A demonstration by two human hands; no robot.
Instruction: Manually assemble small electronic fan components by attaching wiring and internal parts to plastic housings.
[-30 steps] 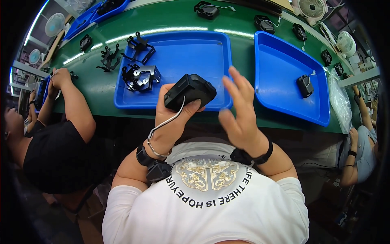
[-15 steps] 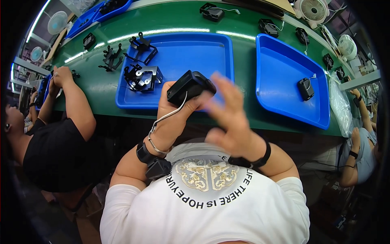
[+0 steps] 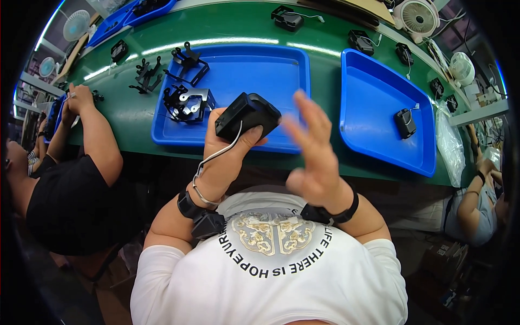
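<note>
Swinging away from the black device (image 3: 246,116), the right hand (image 3: 319,162) now stands just beside it on the right, where half a second ago its blurred fingers crossed over the device's right end. Its grip is spread, with nothing seen in it; the fingertips are smeared by motion and look apart from the casing. The left hand (image 3: 223,160) keeps its grip pinched round the device, thumb over the near face, the other fingers mostly hidden behind. So, as I judge it, the left alone now bears the weight, and the device has hardly shifted. It is held up in front of the middle blue tray (image 3: 260,67), tilted, its white cable (image 3: 216,155) running down toward the wrist. Nothing about it seems altered: black brackets (image 3: 187,105) lie at that tray's left end, and another black unit (image 3: 404,123) lies in the right-hand blue tray (image 3: 374,108) on the green counter (image 3: 325,70)
</note>
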